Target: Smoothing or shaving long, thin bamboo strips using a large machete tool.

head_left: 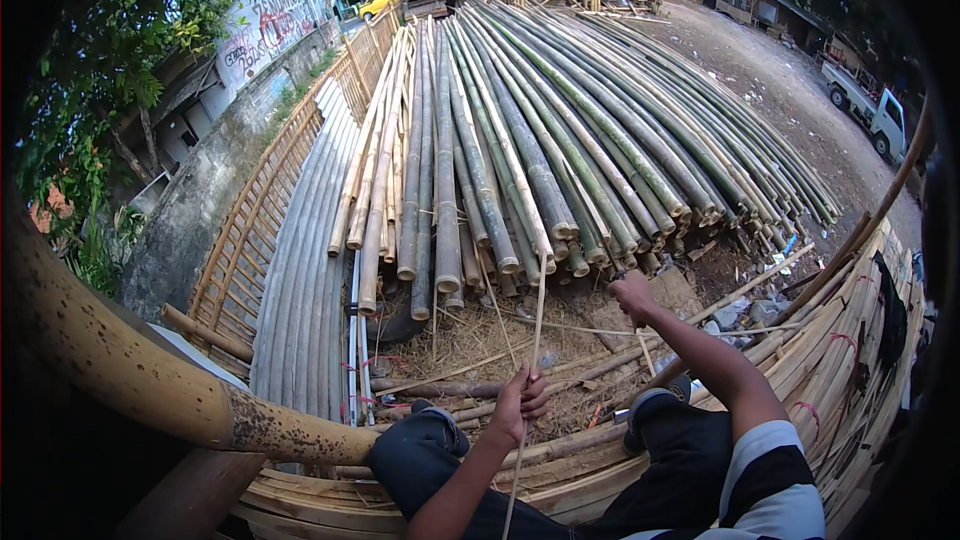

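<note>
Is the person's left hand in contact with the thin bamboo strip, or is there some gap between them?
Touching. The head view shows the left hand curled around the thin bamboo strip, which extends above and below the grip.

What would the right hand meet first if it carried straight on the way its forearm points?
Probably the cut ends of the stacked bamboo poles, just up and left of the right hand in the picture, though depth is unclear from this single view.

dirt ground [720, 40] under straw-like shavings [465, 340]
</note>
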`<state>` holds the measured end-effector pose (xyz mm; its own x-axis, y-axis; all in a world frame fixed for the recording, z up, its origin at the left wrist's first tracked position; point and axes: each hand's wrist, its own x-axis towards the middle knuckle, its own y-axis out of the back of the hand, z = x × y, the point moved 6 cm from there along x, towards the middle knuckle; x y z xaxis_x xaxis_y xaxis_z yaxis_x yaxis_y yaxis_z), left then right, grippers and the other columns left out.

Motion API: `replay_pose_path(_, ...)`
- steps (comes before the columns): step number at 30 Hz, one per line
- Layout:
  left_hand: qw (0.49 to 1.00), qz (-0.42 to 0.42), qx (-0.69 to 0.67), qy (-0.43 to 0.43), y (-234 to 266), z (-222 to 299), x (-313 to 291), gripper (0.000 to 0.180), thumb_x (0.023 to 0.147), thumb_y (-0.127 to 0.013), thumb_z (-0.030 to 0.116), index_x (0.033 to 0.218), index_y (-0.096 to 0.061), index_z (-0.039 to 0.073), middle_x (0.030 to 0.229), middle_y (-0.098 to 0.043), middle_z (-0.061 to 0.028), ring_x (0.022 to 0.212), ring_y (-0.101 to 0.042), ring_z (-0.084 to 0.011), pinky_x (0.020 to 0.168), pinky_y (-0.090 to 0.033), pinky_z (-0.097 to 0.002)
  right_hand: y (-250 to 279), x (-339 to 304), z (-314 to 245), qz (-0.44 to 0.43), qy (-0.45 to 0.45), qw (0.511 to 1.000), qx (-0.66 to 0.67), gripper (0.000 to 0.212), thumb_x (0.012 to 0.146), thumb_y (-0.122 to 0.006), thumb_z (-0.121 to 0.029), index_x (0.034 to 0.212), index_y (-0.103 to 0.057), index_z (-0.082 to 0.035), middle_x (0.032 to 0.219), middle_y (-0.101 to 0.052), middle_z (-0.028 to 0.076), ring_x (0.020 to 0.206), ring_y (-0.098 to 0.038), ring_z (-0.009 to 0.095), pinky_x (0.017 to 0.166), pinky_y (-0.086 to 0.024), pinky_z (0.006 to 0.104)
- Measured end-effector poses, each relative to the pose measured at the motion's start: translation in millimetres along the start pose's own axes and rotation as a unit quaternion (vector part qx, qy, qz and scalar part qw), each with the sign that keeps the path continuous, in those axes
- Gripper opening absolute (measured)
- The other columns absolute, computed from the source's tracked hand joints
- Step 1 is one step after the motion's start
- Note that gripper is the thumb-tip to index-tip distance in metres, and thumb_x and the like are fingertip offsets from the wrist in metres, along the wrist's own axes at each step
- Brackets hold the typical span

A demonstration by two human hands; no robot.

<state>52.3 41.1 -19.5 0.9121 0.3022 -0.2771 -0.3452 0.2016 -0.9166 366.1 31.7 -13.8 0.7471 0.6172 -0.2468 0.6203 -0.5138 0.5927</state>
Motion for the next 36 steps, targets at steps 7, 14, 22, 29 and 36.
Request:
replay_pose_path(7,0.998,0.037,0.052,-0.023,21.3,8.5,13.9,0.028,0.099,-0.04,0.033,0.081,-0.04,0.011,0.053,-0.025,0.0055,0.039,-0.021,-0.0044,0.035,-0.019,-0.0189,-16.6,-32.6,7.8,-0.06,0.043,0.997,0.018,0.027,0.072,-0.065,-0.018,0.057,-0.055,0.002,0.05,-0.054,0.008,0.043,-0.053,0.016,0.042,-0.041,0.0325)
replay_pose_path(14,0.999,0.018,0.041,0.002,10.9,8.3,14.7,0.03,0.1,-0.037,0.035,0.08,-0.041,0.012,0.053,-0.023,0.0056,0.038,-0.019,-0.0054,0.034,-0.017,-0.0207,-59.3,-82.4,-58.2,-0.129,0.294,0.935,-0.148,0.04,0.071,-0.065,-0.039,0.083,-0.06,0.0,0.07,-0.062,0.02,0.069,-0.063,0.035,0.064,-0.049,0.0436)
replay_pose_path(22,0.996,0.044,0.078,-0.006,10.5,6.3,-1.3,0.026,0.096,-0.048,0.029,0.076,-0.038,0.015,0.052,-0.024,0.0073,0.036,-0.02,-0.0035,0.032,-0.017,-0.0199,-59.2,-85.1,-54.9,-0.15,0.263,0.924,-0.234,0.039,0.071,-0.065,-0.04,0.085,-0.061,-0.004,0.076,-0.063,0.021,0.076,-0.062,0.039,0.069,-0.048,0.0464)
replay_pose_path(29,0.99,0.052,0.133,-0.006,-2.0,9.7,1.2,0.026,0.091,-0.056,0.014,0.076,-0.035,0.017,0.052,-0.025,0.0089,0.035,-0.021,-0.002,0.032,-0.016,-0.0198,-47.9,-84.8,-32.2,-0.098,0.211,0.97,-0.068,0.031,0.069,-0.065,-0.029,0.063,-0.057,0.0,0.054,-0.055,0.014,0.052,-0.058,0.023,0.053,-0.045,0.0372)
replay_pose_path(36,0.988,0.068,0.136,-0.002,12.2,12.1,-0.7,0.034,0.089,-0.059,0.008,0.069,-0.034,0.02,0.049,-0.024,0.0106,0.034,-0.019,-0.0013,0.031,-0.014,-0.0196,-68.7,-116.4,-45.2,-0.163,0.247,0.947,-0.127,0.033,0.071,-0.062,-0.03,0.073,-0.058,0.003,0.062,-0.058,0.02,0.057,-0.058,0.034,0.059,-0.046,0.0435)
